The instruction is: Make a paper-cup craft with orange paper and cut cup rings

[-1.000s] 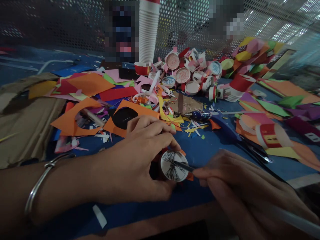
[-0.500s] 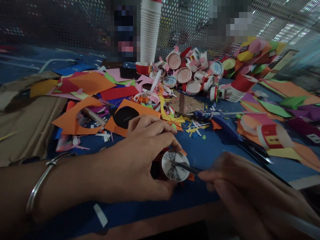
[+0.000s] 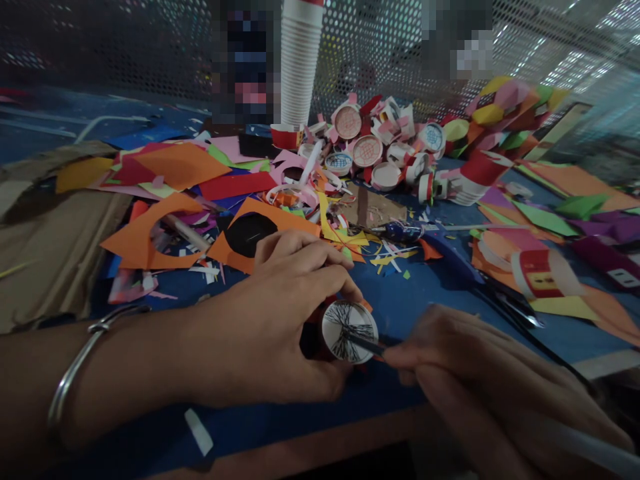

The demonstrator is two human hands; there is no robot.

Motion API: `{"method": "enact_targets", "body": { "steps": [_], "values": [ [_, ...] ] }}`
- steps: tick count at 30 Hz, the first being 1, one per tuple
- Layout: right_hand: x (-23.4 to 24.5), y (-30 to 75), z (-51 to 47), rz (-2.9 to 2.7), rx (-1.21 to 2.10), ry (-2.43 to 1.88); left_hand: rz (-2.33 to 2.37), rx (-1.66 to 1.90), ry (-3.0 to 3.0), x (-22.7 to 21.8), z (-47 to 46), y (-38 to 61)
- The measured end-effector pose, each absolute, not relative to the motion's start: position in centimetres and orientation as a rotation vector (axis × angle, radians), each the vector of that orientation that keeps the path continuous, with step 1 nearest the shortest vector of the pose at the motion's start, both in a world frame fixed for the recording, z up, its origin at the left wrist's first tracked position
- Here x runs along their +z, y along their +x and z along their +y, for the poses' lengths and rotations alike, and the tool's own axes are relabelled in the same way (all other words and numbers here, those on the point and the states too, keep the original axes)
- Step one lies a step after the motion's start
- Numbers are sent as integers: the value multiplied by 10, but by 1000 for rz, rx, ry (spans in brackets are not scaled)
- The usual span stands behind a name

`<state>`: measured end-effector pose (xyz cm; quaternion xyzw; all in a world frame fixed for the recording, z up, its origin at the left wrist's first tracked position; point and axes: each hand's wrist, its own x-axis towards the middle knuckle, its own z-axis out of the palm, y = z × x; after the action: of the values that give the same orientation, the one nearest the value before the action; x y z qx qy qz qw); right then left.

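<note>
My left hand (image 3: pixel 300 313) is closed around a small paper cup (image 3: pixel 334 330), fingers over its far side and thumb at the near side. The cup's round white base faces me, marked with black strokes that fan out from the middle. My right hand (image 3: pixel 475 373) pinches a pen (image 3: pixel 370 345), and its dark tip touches that base near the centre. The far end of the pen reaches the lower right corner. Orange paper shows beside the cup, while most of its wall is hidden by my left hand.
Behind my hands lie orange paper sheets (image 3: pixel 155 233) with cut-outs and many scraps. A tall stack of paper cups (image 3: pixel 301 67) stands at the back, beside a heap of cut cup pieces (image 3: pixel 367 151). Right of centre rests a blue glue gun (image 3: pixel 453 257); cardboard (image 3: pixel 50 233) lies left.
Black strokes have been added on the right part of the cup's base. My right hand and the pen have shifted slightly left. My left hand keeps its hold on the cup.
</note>
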<state>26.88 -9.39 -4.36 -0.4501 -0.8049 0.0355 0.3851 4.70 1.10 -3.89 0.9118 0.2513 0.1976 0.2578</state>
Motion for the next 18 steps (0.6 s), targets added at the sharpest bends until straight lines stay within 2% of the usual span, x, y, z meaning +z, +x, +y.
{"method": "enact_targets", "body": {
  "steps": [3,11,18],
  "values": [
    [-44,268,-91,-2067,164,-1117,683,525,2474,-39,12,48],
    [-48,267,-91,-2050,109,-1155,678,537,2457,-37,10,48],
    [-29,268,-91,-2134,6,-1157,679,531,2462,-37,11,46]
  ]
}}
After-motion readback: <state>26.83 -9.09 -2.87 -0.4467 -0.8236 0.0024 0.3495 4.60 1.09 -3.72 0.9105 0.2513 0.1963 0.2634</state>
